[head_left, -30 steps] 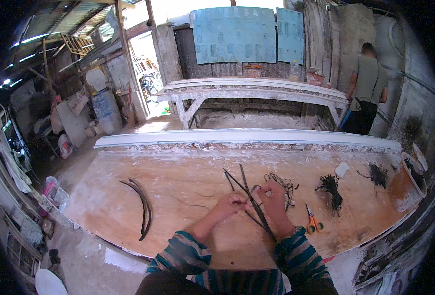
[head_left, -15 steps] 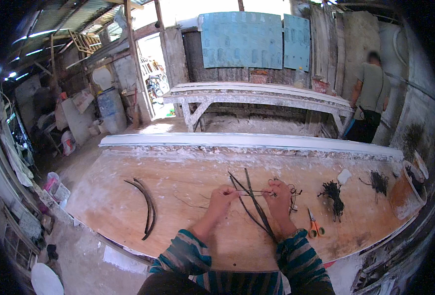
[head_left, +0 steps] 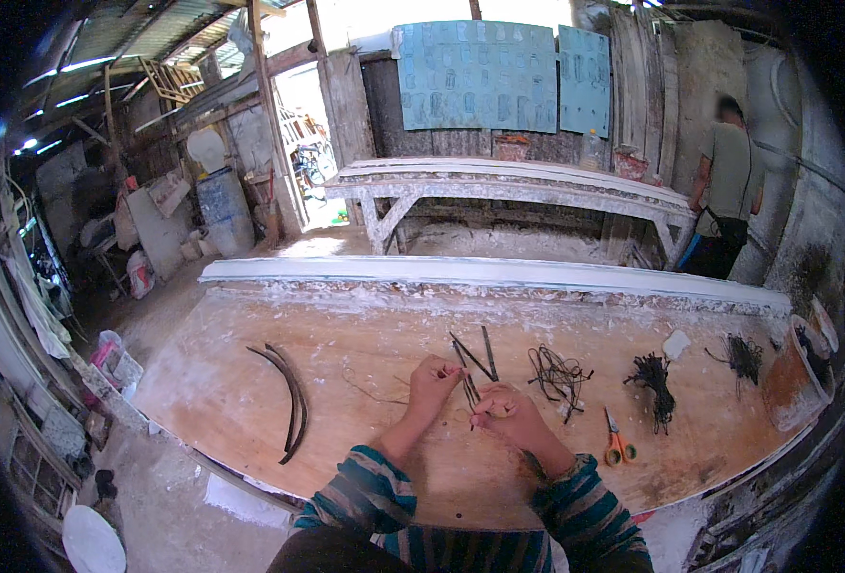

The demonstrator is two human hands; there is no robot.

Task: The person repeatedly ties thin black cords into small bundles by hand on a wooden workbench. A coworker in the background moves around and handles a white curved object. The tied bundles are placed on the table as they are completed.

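Note:
My left hand (head_left: 434,384) pinches a thin dark cord beside two long dark strips (head_left: 476,355) that cross on the board. Close to its right, my right hand (head_left: 506,414) is closed with fingertips together on the cord, near the strips. The lower part of the strips is mostly covered by my right hand and forearm. A loose tangle of dark cord (head_left: 560,378) lies beyond my right hand. Orange-handled scissors (head_left: 617,445) rest to the right of my right forearm. Two curved dark strips (head_left: 295,406) lie side by side on the left.
On the wooden tabletop (head_left: 365,334) lie a black cord bundle (head_left: 653,387), another bundle (head_left: 739,357) and a white scrap (head_left: 675,344). A dusty orange container (head_left: 793,382) stands at the right edge. A white raised ledge (head_left: 499,272) borders the back. Beyond a white bench (head_left: 518,177), a person (head_left: 728,172) stands.
My right hand has moved down and left, closer to my left hand. The cord stretched across the strips is no longer spread between my hands. The cord tangle is now uncovered.

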